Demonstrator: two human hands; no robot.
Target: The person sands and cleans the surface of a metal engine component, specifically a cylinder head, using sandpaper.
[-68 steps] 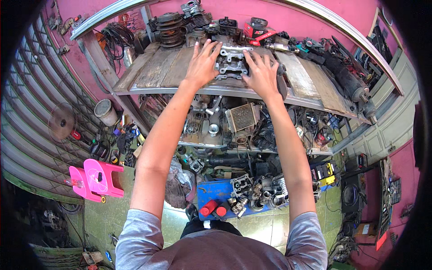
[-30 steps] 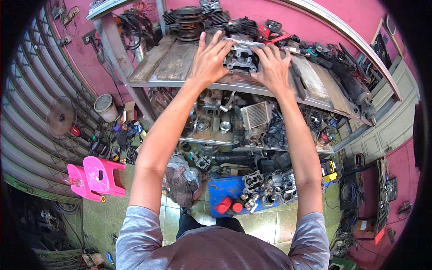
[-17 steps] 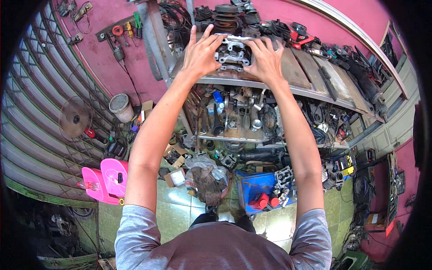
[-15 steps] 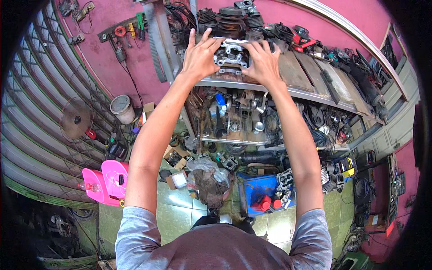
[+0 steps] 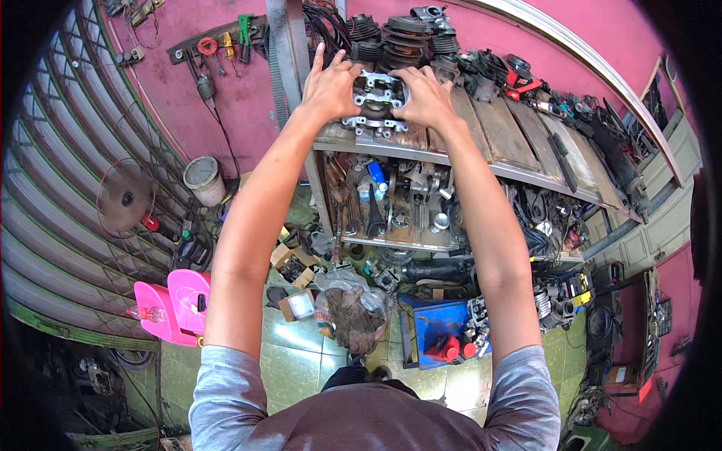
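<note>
A silvery metal engine part, which looks like a cylinder head with cross bridges and bolt holes, is held between my two hands over the front of the upper shelf. My left hand grips its left side, with the thumb against the metal and a couple of fingers raised. On the opposite side, my right hand holds the edge with thumb and curled fingers. Both arms reach far forward. Whether the part's underside touches the shelf cannot be made out.
Ribbed engine cylinders stand behind my hands. Wooden boards form the upper shelf; metal parts crowd the lower one. A blue tray with red bottles, a plastic bag and open boxes lie on the floor. A fan stands left.
The engine part and both hands sit slightly further left in view, and more of the part's near side shows. The whole view has shifted a little. My grip stays on both sides.
</note>
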